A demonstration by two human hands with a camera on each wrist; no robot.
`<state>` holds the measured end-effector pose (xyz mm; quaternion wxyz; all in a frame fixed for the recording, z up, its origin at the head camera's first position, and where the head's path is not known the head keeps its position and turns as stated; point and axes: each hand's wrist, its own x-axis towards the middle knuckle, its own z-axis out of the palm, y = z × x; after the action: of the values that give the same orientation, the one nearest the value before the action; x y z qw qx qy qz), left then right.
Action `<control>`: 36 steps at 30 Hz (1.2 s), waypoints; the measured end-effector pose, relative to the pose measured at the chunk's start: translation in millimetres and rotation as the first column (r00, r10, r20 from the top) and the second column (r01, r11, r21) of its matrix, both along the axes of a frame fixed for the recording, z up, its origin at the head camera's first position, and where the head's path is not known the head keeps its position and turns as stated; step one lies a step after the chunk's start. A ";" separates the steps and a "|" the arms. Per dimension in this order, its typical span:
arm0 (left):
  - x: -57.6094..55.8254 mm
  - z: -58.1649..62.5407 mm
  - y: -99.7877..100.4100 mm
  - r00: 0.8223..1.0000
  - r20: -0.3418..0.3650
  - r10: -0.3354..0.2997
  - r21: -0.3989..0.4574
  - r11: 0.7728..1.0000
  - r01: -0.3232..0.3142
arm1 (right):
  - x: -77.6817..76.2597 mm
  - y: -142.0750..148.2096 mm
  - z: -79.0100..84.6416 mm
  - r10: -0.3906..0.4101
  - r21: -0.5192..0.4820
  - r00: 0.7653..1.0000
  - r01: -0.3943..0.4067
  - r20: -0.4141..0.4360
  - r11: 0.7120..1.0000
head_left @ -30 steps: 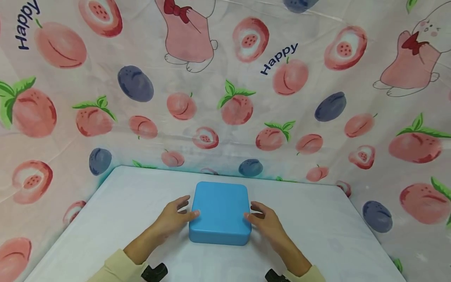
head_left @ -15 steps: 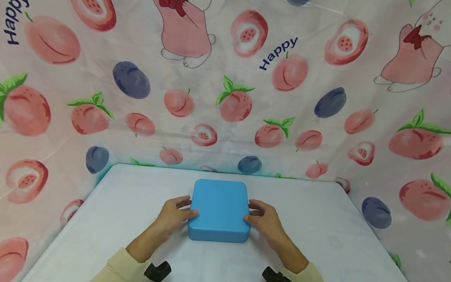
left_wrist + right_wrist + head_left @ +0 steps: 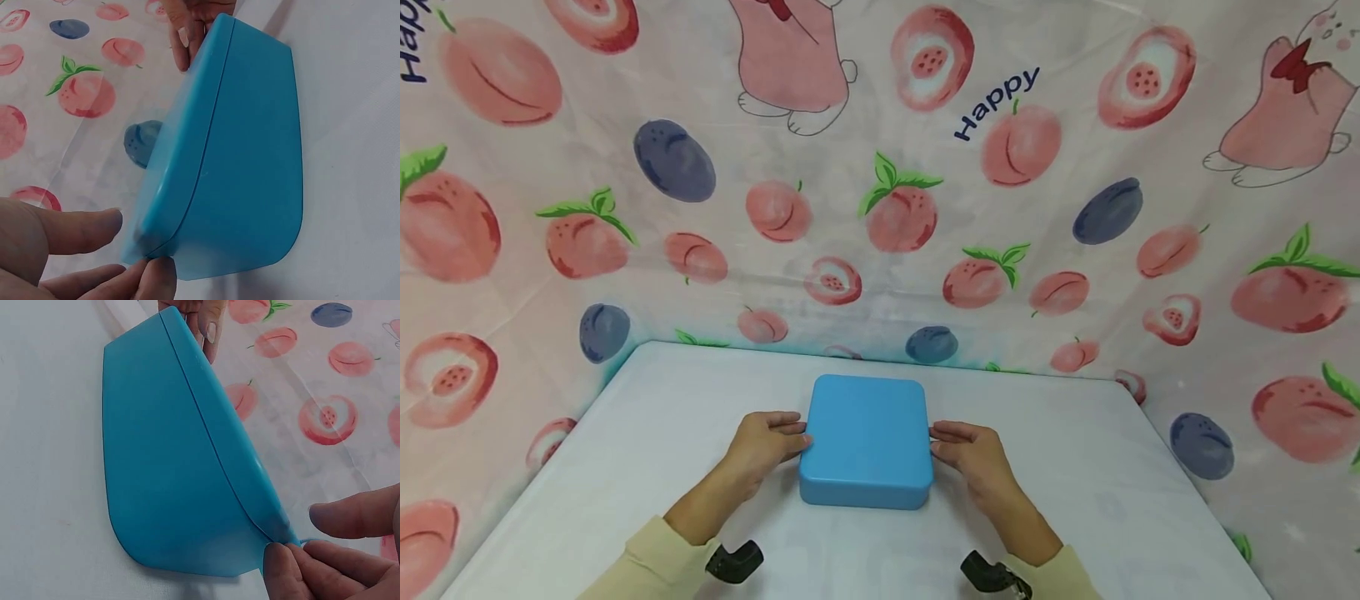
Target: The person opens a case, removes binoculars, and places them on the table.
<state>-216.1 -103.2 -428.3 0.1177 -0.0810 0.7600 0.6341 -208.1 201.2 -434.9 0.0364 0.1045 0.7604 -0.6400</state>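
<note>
A blue lidded box [image 3: 865, 442] sits on the white table, its lid down; a seam runs round the side below the top, plain in both wrist views. My left hand [image 3: 763, 450] is at its left side, fingertips touching the wall by the seam. In the left wrist view the thumb [image 3: 84, 231] stands apart from the lid. My right hand [image 3: 977, 458] mirrors this at the right side, fingertips [image 3: 281, 562] at the seam and thumb [image 3: 356, 512] off the lid. What is inside the box is hidden.
The white tabletop [image 3: 700, 392] spreads around the box. A cloth printed with fruit and rabbits [image 3: 850, 192] hangs behind and beside it. Black wrist mounts [image 3: 735, 562] sit below the beige sleeves [image 3: 651, 558].
Both thumbs have come off the top of the lid and moved outward to the box's sides. The fingers stay along the sides. The box keeps its place on the table; the head view has shifted slightly.
</note>
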 end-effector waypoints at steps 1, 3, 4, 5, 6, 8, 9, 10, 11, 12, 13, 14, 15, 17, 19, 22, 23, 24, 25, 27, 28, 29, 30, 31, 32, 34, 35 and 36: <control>0.1 0.3 0.0 1.000 -0.001 0.001 0.001 1.000 -0.001 | -0.4 0.3 0.3 -0.002 -0.008 1.000 0.002 -0.001 1.000; 0.2 1.3 0.2 1.000 -0.007 -0.001 -0.007 1.000 0.001 | -1.0 0.5 1.2 -0.004 -0.014 1.000 0.004 -0.002 1.000; 0.3 1.7 0.4 1.000 -0.010 -0.002 -0.011 1.000 0.002 | -1.5 0.6 1.1 -0.004 -0.017 1.000 0.004 -0.003 1.000; 0.1 1.9 0.6 1.000 -0.013 -0.002 -0.017 1.000 0.002 | -2.0 0.6 0.9 -0.005 -0.017 1.000 0.005 -0.002 1.000; 0.2 2.6 0.8 1.000 -0.015 -0.003 -0.024 1.000 0.003 | -2.2 0.5 0.9 -0.007 -0.018 1.000 0.007 -0.001 1.000; 0.0 3.0 0.9 1.000 -0.016 -0.002 -0.031 1.000 0.001 | -2.0 -0.3 1.2 -0.012 -0.018 1.000 0.012 0.006 1.000; -0.2 2.6 1.0 1.000 -0.013 0.003 -0.029 1.000 -0.004 | -2.0 -1.0 1.3 -0.015 -0.021 1.000 0.015 0.006 1.000; -0.4 2.7 1.2 1.000 -0.012 0.006 -0.031 1.000 -0.007 | -2.0 -1.8 0.8 -0.022 -0.023 1.000 0.022 0.008 1.000; -0.7 2.5 1.5 1.000 -0.011 0.010 -0.032 0.999 -0.011 | -1.6 -2.9 1.4 -0.027 -0.025 1.000 0.027 0.006 0.999; -0.8 2.5 2.0 1.000 -0.011 0.013 -0.033 0.999 -0.013 | -1.2 -4.1 1.9 -0.031 -0.023 1.000 0.031 0.006 0.999; -1.2 2.3 2.6 1.000 -0.010 0.016 -0.035 0.999 -0.016 | -0.9 -4.9 2.4 -0.032 -0.013 0.999 0.033 0.007 0.999; -1.6 2.5 3.2 1.000 -0.008 0.018 -0.039 0.999 -0.018 | -0.8 -5.9 2.9 -0.033 -0.001 0.999 0.033 0.006 0.999; -2.1 2.6 3.9 1.000 -0.007 0.020 -0.047 0.999 -0.021 | -0.9 -7.0 3.5 -0.033 0.014 0.999 0.033 0.008 0.999; -3.2 2.9 4.9 1.000 -0.003 0.024 -0.062 0.998 -0.024 | -1.3 -8.9 5.0 -0.026 0.056 1.000 0.026 0.013 0.998; -4.5 3.2 5.3 1.000 0.006 0.026 -0.083 0.996 -0.025 | -2.8 -10.4 5.5 -0.021 0.099 1.000 0.019 0.021 0.995; -7.0 2.7 5.5 0.999 0.017 0.027 -0.111 0.994 -0.025 | -5.7 -12.7 5.8 -0.018 0.141 1.000 0.014 0.026 0.990; -7.9 2.5 5.7 0.999 0.021 0.027 -0.119 0.993 -0.025 | -6.7 -13.1 5.5 -0.022 0.149 0.999 0.017 0.030 0.989; -8.8 2.6 5.9 0.999 0.025 0.027 -0.127 0.992 -0.023 | -7.5 -13.3 5.1 -0.024 0.155 0.999 0.019 0.031 0.988; -9.6 3.0 6.0 0.999 0.030 0.024 -0.135 0.991 -0.020 | -8.3 -13.4 4.6 -0.026 0.162 0.999 0.021 0.033 0.987; -11.8 3.6 6.3 0.999 0.042 0.019 -0.147 0.989 -0.013 | -9.5 -13.5 3.9 -0.035 0.165 0.999 0.027 0.041 0.986; -12.8 4.1 6.3 0.999 0.046 0.016 -0.153 0.988 -0.009 | -10.3 -13.5 3.8 -0.035 0.166 0.998 0.028 0.042 0.986; -13.7 5.1 6.1 0.999 0.052 0.012 -0.157 0.988 -0.004 | -11.0 -13.6 3.9 -0.040 0.167 0.998 0.032 0.046 0.985; -14.6 6.0 5.8 0.998 0.058 0.008 -0.161 0.987 0.001 | -11.8 -13.8 3.8 -0.042 0.169 0.998 0.033 0.050 0.985; -15.5 6.7 5.2 0.998 0.065 0.006 -0.163 0.987 0.005 | -12.7 -13.9 4.0 -0.043 0.170 0.997 0.033 0.057 0.985; -16.5 7.2 4.6 0.997 0.071 0.004 -0.163 0.987 0.008 | -13.3 -14.2 4.3 -0.043 0.170 0.997 0.032 0.064 0.985; -18.1 8.6 3.1 0.996 0.084 0.000 -0.164 0.986 0.014 | -15.2 -14.7 4.4 -0.042 0.171 0.996 0.028 0.077 0.985; -19.0 9.3 2.4 0.996 0.090 -0.004 -0.163 0.986 0.019 | -15.8 -15.0 4.4 -0.043 0.171 0.996 0.028 0.084 0.985; -19.9 9.7 1.7 0.995 0.096 -0.007 -0.165 0.986 0.022 | -16.4 -15.3 4.6 -0.042 0.169 0.995 0.026 0.088 0.985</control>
<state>-235.9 -101.5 -418.6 0.1513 -0.1152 0.8041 0.5632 -224.6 186.0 -430.3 0.0510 0.1492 0.8073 -0.5687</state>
